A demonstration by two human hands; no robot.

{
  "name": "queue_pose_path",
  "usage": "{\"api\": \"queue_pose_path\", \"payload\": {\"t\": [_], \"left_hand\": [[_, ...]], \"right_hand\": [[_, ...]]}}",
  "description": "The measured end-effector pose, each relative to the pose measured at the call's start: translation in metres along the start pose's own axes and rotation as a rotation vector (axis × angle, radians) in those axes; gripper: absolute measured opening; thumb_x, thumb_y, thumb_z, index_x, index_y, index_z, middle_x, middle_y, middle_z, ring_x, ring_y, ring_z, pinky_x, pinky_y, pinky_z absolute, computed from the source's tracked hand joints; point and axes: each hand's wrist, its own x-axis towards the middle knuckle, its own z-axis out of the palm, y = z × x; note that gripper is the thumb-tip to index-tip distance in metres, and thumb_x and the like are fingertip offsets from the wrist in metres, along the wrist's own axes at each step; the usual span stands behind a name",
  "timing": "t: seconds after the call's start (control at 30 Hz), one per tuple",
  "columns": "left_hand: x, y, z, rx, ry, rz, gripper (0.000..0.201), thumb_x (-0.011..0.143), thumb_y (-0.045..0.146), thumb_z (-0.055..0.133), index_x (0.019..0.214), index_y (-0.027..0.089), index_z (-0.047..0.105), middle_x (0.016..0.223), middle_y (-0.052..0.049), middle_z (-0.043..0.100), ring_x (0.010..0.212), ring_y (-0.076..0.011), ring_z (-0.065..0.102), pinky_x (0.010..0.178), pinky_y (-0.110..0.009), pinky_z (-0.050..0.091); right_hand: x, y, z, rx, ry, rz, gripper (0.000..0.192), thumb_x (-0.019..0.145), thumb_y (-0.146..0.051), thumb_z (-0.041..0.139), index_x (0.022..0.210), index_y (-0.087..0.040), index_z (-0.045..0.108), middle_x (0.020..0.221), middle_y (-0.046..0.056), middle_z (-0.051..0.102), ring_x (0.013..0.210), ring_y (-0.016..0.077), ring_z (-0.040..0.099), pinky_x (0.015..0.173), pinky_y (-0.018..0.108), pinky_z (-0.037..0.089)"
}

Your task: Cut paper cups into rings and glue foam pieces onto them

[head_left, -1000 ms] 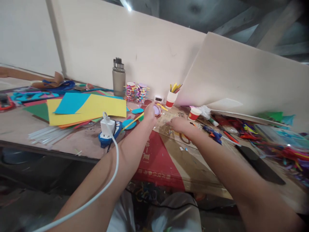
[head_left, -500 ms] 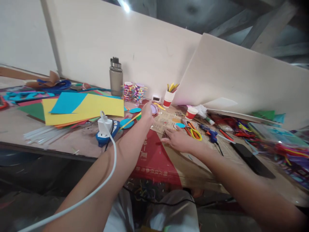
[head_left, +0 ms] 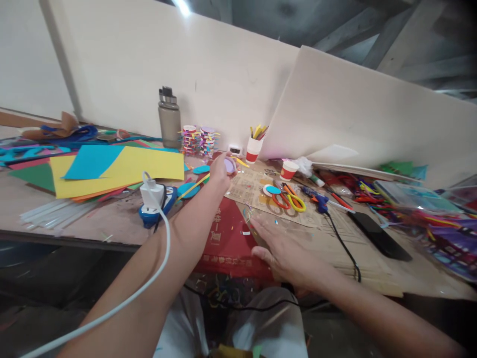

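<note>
My left hand is closed around a lilac round piece near the back of the table; its fingertips are partly hidden. My right hand lies flat and low over the red printed part of the cardboard at the front edge, fingers stretched and thumb apart, holding nothing. Small paper scraps lie just beyond its fingertips. Farther back are a blue disc on a white one, orange-handled scissors and yellow-handled scissors.
Left of my forearm stands a blue power strip with a white cable crossing over my arm. Behind are a bottle, two decorated cups, and a cup of strips. On the right lie a glue gun and a black phone.
My right hand has moved from beside the blue disc toward the table's front edge, uncovering the scissors' orange handles and scraps. My left hand keeps hold of the lilac piece. The view has shifted slightly.
</note>
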Motion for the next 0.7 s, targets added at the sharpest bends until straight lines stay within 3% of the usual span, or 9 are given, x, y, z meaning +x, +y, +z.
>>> {"api": "queue_pose_path", "payload": {"t": [0.13,0.2,0.27,0.33,0.37,0.47,0.6,0.7], "left_hand": [[0.001,0.000,0.000,0.015,0.010,-0.007,0.003,0.078,0.022,0.061,0.080,0.020,0.060,0.060,0.001,0.060,0.047,-0.0110,0.056,0.047,-0.021,0.035],[0.002,0.000,0.000,0.023,0.011,-0.007,0.002,0.078,0.021,0.060,0.080,0.019,0.059,0.059,0.002,0.059,0.047,-0.0113,0.056,0.046,-0.022,0.035],[0.002,0.000,0.000,0.028,0.014,-0.009,0.002,0.079,0.020,0.058,0.080,0.020,0.059,0.059,0.002,0.059,0.047,-0.0115,0.057,0.045,-0.022,0.035],[0.001,0.000,0.000,0.026,0.010,-0.008,0.003,0.079,0.020,0.057,0.081,0.020,0.060,0.059,0.002,0.059,0.047,-0.0110,0.056,0.046,-0.022,0.035],[0.001,0.000,0.000,0.023,0.007,-0.004,0.004,0.079,0.020,0.057,0.082,0.020,0.060,0.060,0.002,0.060,0.047,-0.0107,0.056,0.046,-0.021,0.036],[0.000,0.001,0.000,0.022,0.006,0.003,0.008,0.078,0.021,0.057,0.085,0.020,0.061,0.059,0.002,0.060,0.047,-0.0104,0.056,0.046,-0.020,0.036],[-0.003,0.003,0.000,0.036,0.030,-0.008,0.012,0.079,0.021,0.055,0.089,0.019,0.062,0.058,0.002,0.059,0.047,-0.0109,0.056,0.044,-0.019,0.035],[-0.004,0.004,0.000,0.038,0.041,-0.010,0.011,0.081,0.021,0.053,0.087,0.019,0.061,0.060,0.001,0.060,0.047,-0.0113,0.055,0.044,-0.020,0.035]], "right_hand": [[0.012,0.010,-0.005,-0.030,0.088,0.085,0.065,0.098,-0.047,0.039,0.153,-0.015,0.031,0.158,0.016,0.031,0.147,0.0274,0.028,0.119,0.052,0.028],[0.011,0.010,-0.008,-0.049,0.056,0.108,0.069,0.096,-0.051,0.041,0.152,-0.012,0.034,0.158,0.018,0.028,0.148,0.0307,0.024,0.119,0.054,0.025],[0.007,0.002,-0.013,0.019,-0.051,0.028,0.069,0.096,-0.054,0.039,0.153,-0.015,0.033,0.159,0.015,0.027,0.148,0.0285,0.023,0.119,0.050,0.027],[0.006,-0.008,-0.019,0.156,-0.166,-0.117,0.064,0.099,-0.052,0.034,0.155,-0.023,0.028,0.159,0.008,0.031,0.146,0.0217,0.032,0.117,0.041,0.033],[0.009,-0.011,-0.022,0.207,-0.160,-0.145,0.060,0.100,-0.051,0.032,0.154,-0.027,0.029,0.157,0.006,0.035,0.143,0.0197,0.037,0.116,0.039,0.035],[0.034,-0.007,-0.024,0.130,0.065,0.034,0.058,0.100,-0.049,0.031,0.151,-0.020,0.036,0.155,0.010,0.040,0.143,0.0224,0.037,0.116,0.042,0.032],[0.077,0.010,-0.012,-0.176,0.063,0.195,0.054,0.099,-0.042,0.040,0.136,-0.004,0.049,0.144,0.024,0.047,0.141,0.0280,0.038,0.116,0.039,0.028],[0.087,0.010,-0.008,-0.248,0.044,0.228,0.049,0.100,-0.041,0.040,0.125,-0.002,0.055,0.134,0.026,0.054,0.133,0.0292,0.046,0.113,0.039,0.030]]}}
